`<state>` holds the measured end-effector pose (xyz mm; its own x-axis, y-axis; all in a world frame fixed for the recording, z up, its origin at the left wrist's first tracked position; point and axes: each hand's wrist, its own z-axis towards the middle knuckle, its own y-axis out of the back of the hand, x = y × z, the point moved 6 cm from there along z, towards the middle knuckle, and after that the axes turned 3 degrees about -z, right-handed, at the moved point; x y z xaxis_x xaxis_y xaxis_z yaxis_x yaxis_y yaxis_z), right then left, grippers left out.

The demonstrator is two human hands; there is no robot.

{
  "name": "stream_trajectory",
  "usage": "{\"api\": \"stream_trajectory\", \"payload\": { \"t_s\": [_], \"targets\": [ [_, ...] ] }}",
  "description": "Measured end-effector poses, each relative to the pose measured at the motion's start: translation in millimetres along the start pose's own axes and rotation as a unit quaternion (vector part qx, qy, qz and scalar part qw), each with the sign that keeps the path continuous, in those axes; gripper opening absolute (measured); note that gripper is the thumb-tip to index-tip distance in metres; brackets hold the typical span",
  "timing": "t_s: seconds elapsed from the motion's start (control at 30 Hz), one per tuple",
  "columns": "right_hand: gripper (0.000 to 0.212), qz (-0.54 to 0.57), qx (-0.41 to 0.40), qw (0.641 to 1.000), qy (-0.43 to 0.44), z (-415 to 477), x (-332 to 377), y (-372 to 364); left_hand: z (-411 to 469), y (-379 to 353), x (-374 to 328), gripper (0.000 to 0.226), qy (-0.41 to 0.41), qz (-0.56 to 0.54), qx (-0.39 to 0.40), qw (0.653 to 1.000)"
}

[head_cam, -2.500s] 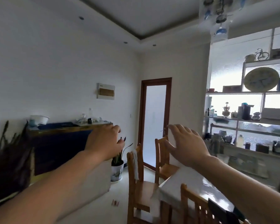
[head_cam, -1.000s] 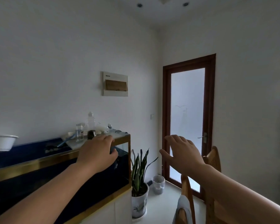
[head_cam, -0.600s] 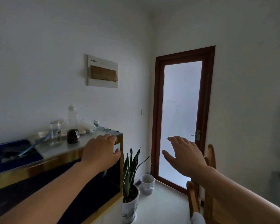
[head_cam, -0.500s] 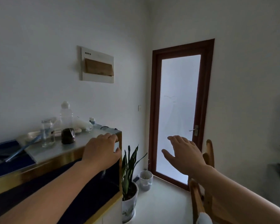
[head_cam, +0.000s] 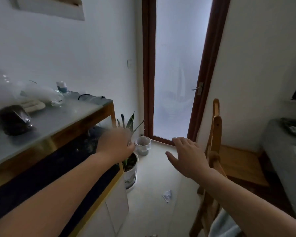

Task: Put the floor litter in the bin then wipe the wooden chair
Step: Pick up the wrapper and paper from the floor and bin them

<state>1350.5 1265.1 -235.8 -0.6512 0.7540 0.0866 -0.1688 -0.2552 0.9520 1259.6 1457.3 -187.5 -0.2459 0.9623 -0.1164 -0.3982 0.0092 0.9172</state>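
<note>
reaching forward, both bare arms stretched over the pale floor (head_cam: 154, 177) with nothing held. the left hand (head_cam: 115, 145) was blurred, fingers curled loosely (how far it was closed i cannot tell), in front of the potted plant (head_cam: 131, 165). the right hand (head_cam: 188, 156) was spread wide, palm down, beside the wooden chair (head_cam: 229, 161). a crumpled scrap of litter (head_cam: 167, 195) lay on the floor between the plant pot and the chair. the small white bin (head_cam: 143, 145) stood just beyond the plant, near the foot of the frosted glass door (head_cam: 178, 65). a light cloth (head_cam: 223, 224) hung on a chair at the bottom edge.
</note>
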Motion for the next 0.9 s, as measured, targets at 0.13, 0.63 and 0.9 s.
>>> {"api": "stream_trajectory", "payload": {
  "t_s": [0.13, 0.63, 0.9],
  "targets": [
    [0.059, -0.018, 0.028, 0.999, -0.014, 36, -18, -58, 38, -63, 9, 0.030, -0.003, -0.010, 0.036, 0.999],
    [0.058, -0.011, 0.170, 0.981, -0.095, 143, -118, -256, 140, -305, 43, 0.036, 0.025, -0.014, 0.238, 0.971],
    [0.050, -0.028, 0.239, 0.957, -0.163, 121, -145, -380, 137, -442, 56, 0.037, 0.012, -0.027, 0.321, 0.947]
  ]
}}
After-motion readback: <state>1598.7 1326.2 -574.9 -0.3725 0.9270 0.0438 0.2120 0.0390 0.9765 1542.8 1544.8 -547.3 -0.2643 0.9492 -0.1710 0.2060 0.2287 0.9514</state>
